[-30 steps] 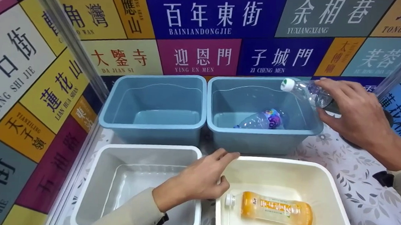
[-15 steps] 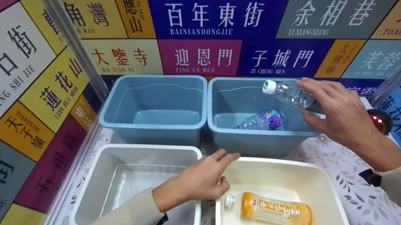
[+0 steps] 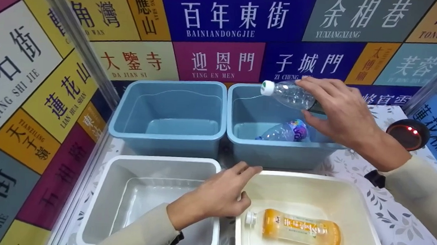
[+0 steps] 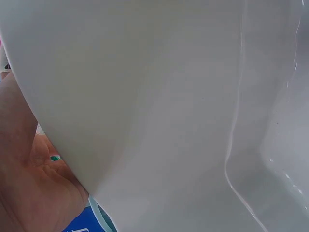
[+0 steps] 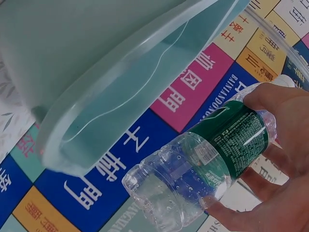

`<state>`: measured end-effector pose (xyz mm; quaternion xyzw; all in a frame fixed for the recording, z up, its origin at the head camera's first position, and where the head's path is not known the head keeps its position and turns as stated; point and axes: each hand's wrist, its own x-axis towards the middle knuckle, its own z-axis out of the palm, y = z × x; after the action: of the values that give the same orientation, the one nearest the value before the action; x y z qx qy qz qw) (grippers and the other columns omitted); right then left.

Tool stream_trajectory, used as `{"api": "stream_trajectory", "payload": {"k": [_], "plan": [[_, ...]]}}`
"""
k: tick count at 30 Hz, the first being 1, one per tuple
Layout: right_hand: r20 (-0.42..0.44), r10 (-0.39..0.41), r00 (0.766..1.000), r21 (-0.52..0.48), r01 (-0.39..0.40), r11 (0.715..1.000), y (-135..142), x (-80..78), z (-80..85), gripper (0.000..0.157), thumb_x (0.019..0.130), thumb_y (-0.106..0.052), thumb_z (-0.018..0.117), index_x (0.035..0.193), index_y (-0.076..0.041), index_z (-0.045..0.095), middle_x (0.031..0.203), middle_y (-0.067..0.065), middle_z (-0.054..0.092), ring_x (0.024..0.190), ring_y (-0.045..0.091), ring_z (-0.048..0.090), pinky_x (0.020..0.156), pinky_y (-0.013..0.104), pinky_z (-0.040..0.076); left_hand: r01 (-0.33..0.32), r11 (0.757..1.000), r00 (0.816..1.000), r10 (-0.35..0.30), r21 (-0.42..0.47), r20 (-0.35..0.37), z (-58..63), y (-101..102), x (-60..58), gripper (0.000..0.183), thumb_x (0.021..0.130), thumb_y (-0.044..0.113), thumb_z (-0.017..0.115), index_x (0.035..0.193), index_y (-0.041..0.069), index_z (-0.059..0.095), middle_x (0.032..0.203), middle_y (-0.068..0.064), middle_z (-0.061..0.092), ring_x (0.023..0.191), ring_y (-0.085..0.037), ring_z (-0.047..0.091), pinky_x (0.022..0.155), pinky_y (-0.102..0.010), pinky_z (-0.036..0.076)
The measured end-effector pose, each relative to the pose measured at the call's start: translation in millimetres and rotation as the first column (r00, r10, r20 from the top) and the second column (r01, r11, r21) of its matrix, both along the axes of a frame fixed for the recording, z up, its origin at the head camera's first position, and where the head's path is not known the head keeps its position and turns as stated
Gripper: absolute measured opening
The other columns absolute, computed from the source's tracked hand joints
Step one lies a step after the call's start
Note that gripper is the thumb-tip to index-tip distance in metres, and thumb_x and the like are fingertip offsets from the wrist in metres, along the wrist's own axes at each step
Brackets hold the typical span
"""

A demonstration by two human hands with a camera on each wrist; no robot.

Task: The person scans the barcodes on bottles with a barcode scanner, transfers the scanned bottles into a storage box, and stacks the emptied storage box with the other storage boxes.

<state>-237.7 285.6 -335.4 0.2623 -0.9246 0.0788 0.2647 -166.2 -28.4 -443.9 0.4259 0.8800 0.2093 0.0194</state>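
wall of street-name panels (image 3: 218,15) behind. right hand (image 3: 342,112) grips green-labelled plastic bottle (image 5: 212,152), apparently above blue bin (image 3: 277,154), one o'clock; left hand (image 3: 219,191) loose-fingered, unladen. presumed step: depositing; next needs lowering, release.

R hand (image 3: 340,112) holds clear btl (image 3: 290,94) over R blue bin (image 3: 277,156).

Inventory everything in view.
Blue bins: two, blue, back
Grey bin: one, grey, front left
Cream bin: one, cream, front right
Orange bottle: one, mostly orange, in cream bin
Purple-labelled bottle: one, clear, in right blue bin
Green-labelled bottle: one, clear, in right hand
Round device: one, black, right
Tablecloth: one, white-grey, underneath
Sign panels: many, multicoloured, walls
Posts: two, transparent, sides
Straps: two, black, wrists
Sleeves: two, beige, forearms
Left hand: one, front centre
Right hand: one, back right
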Motion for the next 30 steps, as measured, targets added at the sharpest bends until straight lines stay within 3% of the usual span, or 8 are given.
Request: {"api": "stream_trajectory", "payload": {"k": [12,24,30], "plan": [[0.006,0.047,0.999,-0.036,-0.047,0.998,-39,-22.8,-3.5,0.08,0.092,-0.024,0.086,0.163,-0.028,0.05,0.164,0.009,0.055,0.144,0.039,0.055,0.099,0.064,0.052,0.001,1.0,1.0,0.0,0.003,-0.014,0.6,-1,-0.7,0.072,0.088,0.013,0.062,0.159,0.011,0.05,0.135,-0.012,0.065,0.096,-0.019,0.066,0.079,-0.031,0.061],[0.039,0.08,0.996,-0.031,-0.079,0.996,-63,-31.7,-5.2,0.077,0.093,-0.026,0.085,0.162,-0.027,0.05,0.16,0.008,0.058,0.143,0.035,0.056,0.097,0.06,0.052,0.012,1.0,1.0,-0.012,0.009,0.029,2.9,1,-2.5,0.072,0.089,0.012,0.06,0.16,0.011,0.049,0.136,-0.011,0.065,0.097,-0.018,0.065,0.081,-0.031,0.061],[0.066,0.094,0.993,-0.046,-0.091,0.995,-79,-35.8,-6.5,0.072,0.093,-0.027,0.085,0.157,-0.017,0.052,0.156,0.01,0.062,0.141,0.035,0.059,0.099,0.059,0.054,0.005,1.0,0.999,-0.005,-0.006,0.05,2.2,0,-1.9,0.071,0.09,0.014,0.061,0.16,0.012,0.049,0.137,-0.011,0.064,0.099,-0.017,0.066,0.083,-0.032,0.062]]}}
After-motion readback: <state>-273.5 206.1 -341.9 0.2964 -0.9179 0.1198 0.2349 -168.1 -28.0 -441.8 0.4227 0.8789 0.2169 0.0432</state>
